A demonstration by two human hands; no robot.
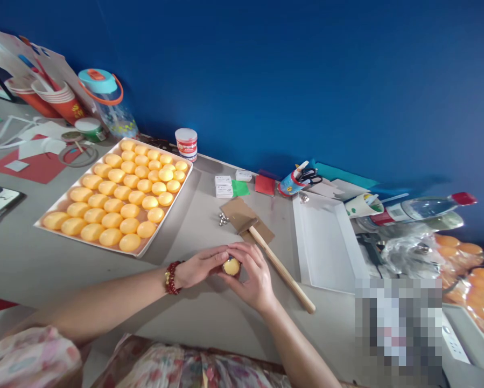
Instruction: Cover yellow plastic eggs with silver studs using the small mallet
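Both my hands meet on the grey table in front of me, around a small yellow ball [231, 266]. My left hand [199, 266], with a red bead bracelet on its wrist, pinches the ball from the left. From the right, my right hand [253, 274] curls its fingers over it. A wooden mallet [280, 267] lies just right of my right hand, its head resting on a piece of brown cardboard [238, 210]. A white tray [48, 214] filled with several yellow half-shells [123, 192] sits at the left.
An empty white tray [326, 242] lies to the right, with a bag of orange shells [463, 280] and a water bottle [427, 207] beyond it. Small white boxes [224, 186], a cup of scissors [296, 182], a small jar [186, 143], red paper cups [60, 99] and small metal bells [223, 219] line the back.
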